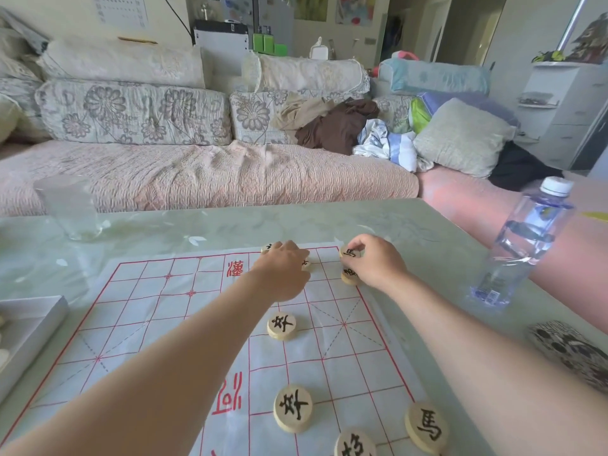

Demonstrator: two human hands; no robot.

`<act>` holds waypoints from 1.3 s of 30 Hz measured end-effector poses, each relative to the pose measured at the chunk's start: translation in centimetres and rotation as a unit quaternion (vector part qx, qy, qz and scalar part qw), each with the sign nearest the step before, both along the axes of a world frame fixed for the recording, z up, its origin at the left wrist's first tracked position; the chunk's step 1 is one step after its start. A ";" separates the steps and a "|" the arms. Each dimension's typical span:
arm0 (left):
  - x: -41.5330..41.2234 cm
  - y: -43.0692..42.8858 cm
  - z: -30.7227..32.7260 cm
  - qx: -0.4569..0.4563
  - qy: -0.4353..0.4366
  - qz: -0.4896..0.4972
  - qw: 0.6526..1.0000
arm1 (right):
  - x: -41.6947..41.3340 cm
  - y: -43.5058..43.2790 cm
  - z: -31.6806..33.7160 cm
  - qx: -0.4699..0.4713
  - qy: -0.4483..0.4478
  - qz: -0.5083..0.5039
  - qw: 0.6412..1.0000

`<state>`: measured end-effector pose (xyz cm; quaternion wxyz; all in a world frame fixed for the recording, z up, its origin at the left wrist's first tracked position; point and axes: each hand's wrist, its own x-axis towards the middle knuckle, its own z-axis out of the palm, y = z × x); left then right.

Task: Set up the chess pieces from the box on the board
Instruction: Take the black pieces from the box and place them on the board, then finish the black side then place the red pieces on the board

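Note:
A white paper board (158, 311) with red grid lines lies on the table. Round wooden pieces with black characters sit on it: one mid-board (281, 325), one nearer (292, 408), two at the near right (426, 427) (354, 444). My left hand (284, 273) reaches to the far edge, fingers curled over a piece (306, 263); another piece (267, 248) peeks out behind it. My right hand (375, 261) pinches a piece (349, 252) at the far right corner, with another piece (349, 276) under its palm. The white box (29, 327) sits at the left edge.
A clear glass (70, 209) stands at the table's far left. A plastic water bottle (523, 245) stands at the right, and a patterned object (572, 352) lies near the right edge. A sofa with cushions runs behind the table.

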<state>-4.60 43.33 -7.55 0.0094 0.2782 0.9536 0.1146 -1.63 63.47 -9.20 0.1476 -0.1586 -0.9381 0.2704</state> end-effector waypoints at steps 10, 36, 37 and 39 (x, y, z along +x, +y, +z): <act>-0.9 -0.5 -1.3 0.004 -0.007 -0.004 1.000 | -1.9 -0.7 -0.7 0.025 -0.041 -0.012 0.999; 9.0 -31.3 2.2 0.066 0.086 0.245 0.963 | 3.4 -34.1 5.6 -0.070 -0.037 0.330 0.941; 9.4 -33.0 1.9 0.060 0.092 0.259 0.960 | 3.4 -35.6 5.6 -0.059 -0.039 0.340 0.938; 10.0 -36.2 1.3 0.066 0.101 0.283 0.951 | 3.3 -38.6 5.4 -0.035 -0.046 0.363 0.930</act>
